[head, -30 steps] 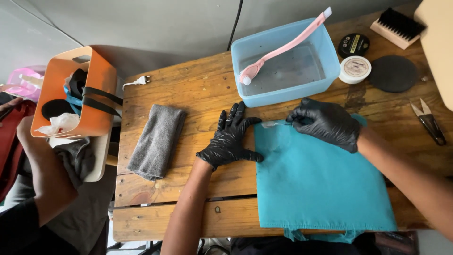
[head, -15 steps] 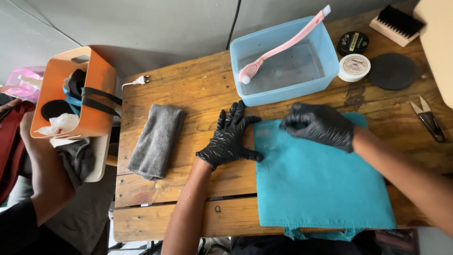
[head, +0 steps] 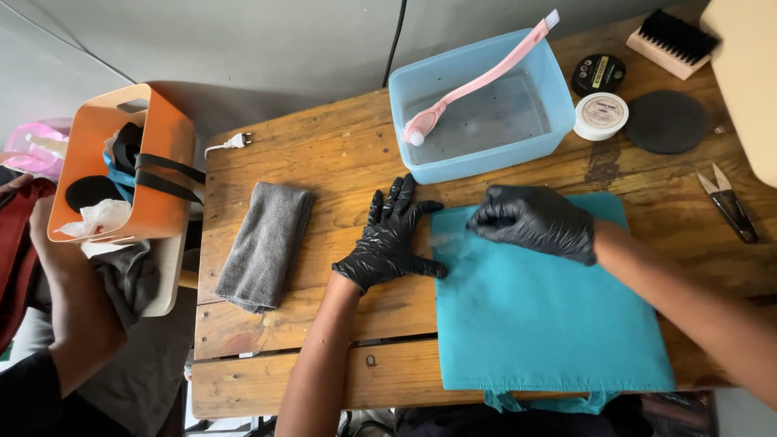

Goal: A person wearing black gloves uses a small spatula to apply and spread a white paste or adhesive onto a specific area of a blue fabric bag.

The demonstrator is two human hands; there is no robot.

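Note:
A teal cloth bag (head: 542, 316) lies flat on the wooden table (head: 324, 154), its handles hanging over the near edge. My left hand (head: 391, 239), in a black glove, rests flat with fingers spread on the wood at the bag's left edge. My right hand (head: 534, 220), also black-gloved, presses on the bag's upper left part with fingers pinched; a small blurred object (head: 445, 239) seems to stick out of it to the left, and what it is I cannot tell.
A folded grey towel (head: 265, 244) lies to the left. A blue tub (head: 477, 105) of water holds a pink brush (head: 477, 81). Tins (head: 600, 115), a dark disc (head: 668, 121), a bristle brush (head: 673, 40) and snips (head: 728, 202) sit at right. Another person's arm (head: 77, 299) is by an orange caddy (head: 121, 166).
My right hand slid left and down onto the bag's upper left area. My left hand stayed nearly still beside the bag.

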